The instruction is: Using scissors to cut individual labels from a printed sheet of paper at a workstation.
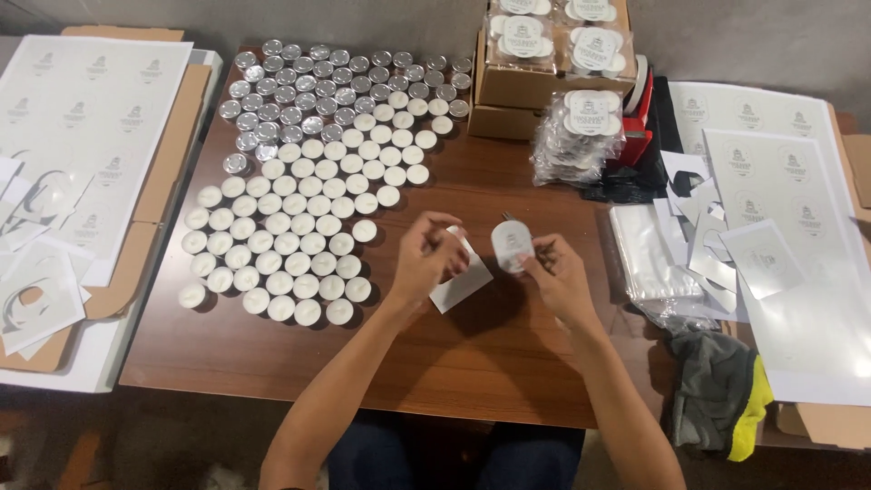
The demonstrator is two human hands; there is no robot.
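At frame centre, I'm peeling an oval sticker [511, 246], pinched in my right hand [558, 272], off the backing paper [463, 283] gripped by my left hand [426, 259]; next it probably needs careful placing on a pack.

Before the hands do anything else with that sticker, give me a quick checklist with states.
1. Oval white sticker pinched in right hand: ok.
2. White backing paper under left hand: ok.
3. Sticker fully peeled from the backing: cannot tell.
4. Tealight candles in rows on the wooden table, apart from both hands: ok.
5. Clear bags lying to the right: ok.
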